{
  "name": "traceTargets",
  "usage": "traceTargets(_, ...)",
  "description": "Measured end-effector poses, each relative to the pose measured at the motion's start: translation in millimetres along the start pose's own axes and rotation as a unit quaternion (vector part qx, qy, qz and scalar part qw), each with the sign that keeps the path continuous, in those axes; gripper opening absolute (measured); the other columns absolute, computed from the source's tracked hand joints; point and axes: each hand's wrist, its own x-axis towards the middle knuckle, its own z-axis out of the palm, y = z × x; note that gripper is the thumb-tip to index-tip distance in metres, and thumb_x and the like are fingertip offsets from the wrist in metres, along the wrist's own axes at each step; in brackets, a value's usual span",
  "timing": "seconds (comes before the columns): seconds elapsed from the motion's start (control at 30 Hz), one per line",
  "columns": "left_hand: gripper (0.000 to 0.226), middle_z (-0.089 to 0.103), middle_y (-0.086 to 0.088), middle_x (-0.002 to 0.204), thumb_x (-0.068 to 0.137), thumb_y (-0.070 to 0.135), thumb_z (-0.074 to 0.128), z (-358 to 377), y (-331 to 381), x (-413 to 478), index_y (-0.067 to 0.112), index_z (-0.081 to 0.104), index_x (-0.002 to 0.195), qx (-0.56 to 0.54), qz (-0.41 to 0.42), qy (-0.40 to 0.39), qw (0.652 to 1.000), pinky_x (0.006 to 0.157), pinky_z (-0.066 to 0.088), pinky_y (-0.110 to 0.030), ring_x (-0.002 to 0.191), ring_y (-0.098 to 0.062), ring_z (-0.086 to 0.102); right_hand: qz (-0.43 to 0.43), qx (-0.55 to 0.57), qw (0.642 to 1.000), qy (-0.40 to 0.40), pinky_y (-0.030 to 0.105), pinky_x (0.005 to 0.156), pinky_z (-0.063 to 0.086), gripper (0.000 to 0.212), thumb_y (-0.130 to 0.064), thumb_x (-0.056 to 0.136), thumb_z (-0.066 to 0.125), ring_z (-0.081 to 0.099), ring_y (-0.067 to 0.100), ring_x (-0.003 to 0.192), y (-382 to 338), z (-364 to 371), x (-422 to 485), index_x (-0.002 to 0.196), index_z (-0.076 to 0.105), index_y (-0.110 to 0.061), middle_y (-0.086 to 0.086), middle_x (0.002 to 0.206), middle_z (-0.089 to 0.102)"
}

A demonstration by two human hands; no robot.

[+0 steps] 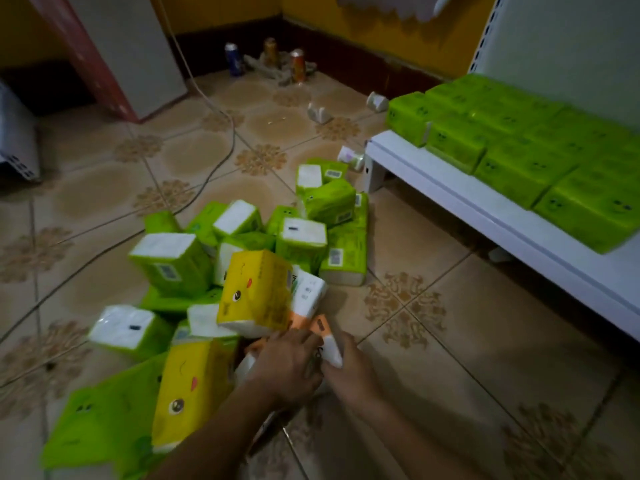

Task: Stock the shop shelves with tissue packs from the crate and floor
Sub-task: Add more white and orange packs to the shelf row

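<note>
Both hands are close together low over the floor, the left hand [289,362] and the right hand [351,365] closed on the same orange and white pack [327,342]; the motion blur there makes me say they seem to grip it from either side rather than swear to it. At eleven o'clock from the hands a yellow pack [256,292] leans on the heap, with a second yellow pack [188,393] at eight o'clock. Beyond, from ten to twelve o'clock, the green packs [239,244] lie tumbled on the tiled floor [467,358]. At two o'clock the white shelf [485,213] already carries neat rows of shelved green packs [519,150]. I'd judge the job well begun but far from done: a good pile is left to lift, and I see no crate from here
</note>
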Motion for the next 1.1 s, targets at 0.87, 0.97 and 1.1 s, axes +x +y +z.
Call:
traceTargets(0.87,0.073,0.038,-0.014,0.131,0.075,0.046,0.066,34.5,44.6,45.9,0.019,0.037,0.136,-0.243,-0.147,-0.047,0.958,0.096,0.038,-0.029,0.121,-0.031,0.045,0.084,0.191,0.976,0.067,0.036,0.09,0.051,0.082,0.008,0.069,0.071,0.056,0.017,0.107,55.5,-63.9,7.0,0.139,0.039,-0.02,0.002,0.12,0.058)
traceTargets(0.97,0.073,0.04,-0.013,0.127,0.067,0.051,0.057,18.0,55.6,56.9,0.022,0.045,0.132,-0.254,-0.112,0.031,0.96,0.094,0.041,-0.03,0.115,-0.029,0.049,0.032,0.182,0.977,0.107,0.028,0.086,0.05,0.083,0.01,0.068,0.072,0.052,0.016,0.109,35.9,-93.4,4.9,0.139,0.038,-0.017,0.008,0.131,0.051)
traceTargets(1.1,0.064,0.039,-0.012,0.135,0.071,0.044,0.058,-34.2,92.2,85.9,0.022,0.051,0.13,-0.268,-0.017,0.09,0.959,0.095,0.032,-0.018,0.121,-0.025,0.047,-0.062,0.032,0.984,0.164,0.015,0.081,0.044,0.083,-0.005,0.075,0.072,0.047,0.016,0.115,5.2,-165.2,-10.0,0.145,0.028,-0.02,0.005,0.134,0.041)
